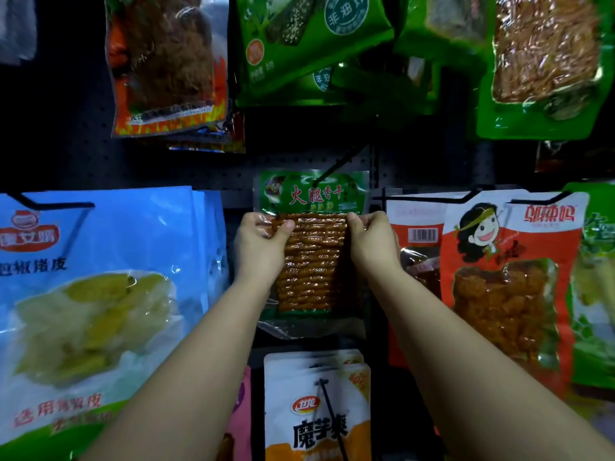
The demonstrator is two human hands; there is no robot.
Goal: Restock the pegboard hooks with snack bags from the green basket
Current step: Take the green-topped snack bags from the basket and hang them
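At the dark pegboard's (186, 171) centre hook (336, 168), left hand (263, 241) and right hand (369, 241) pinch the green-topped snack bag's (312, 257) sides; best slide it level, fully onto the prong.

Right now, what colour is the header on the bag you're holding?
Green, with red lettering, on the snack bag; head view.

Two hands, the left hand (263, 242) and the right hand (371, 239), meet on one green-topped snack bag (314, 257). About nine other bag stacks hang on the pegboard (186, 168): three green, two orange-red, one blue, one white, one flame-printed, perhaps one pink. Four black hooks (332, 168) show plainly.
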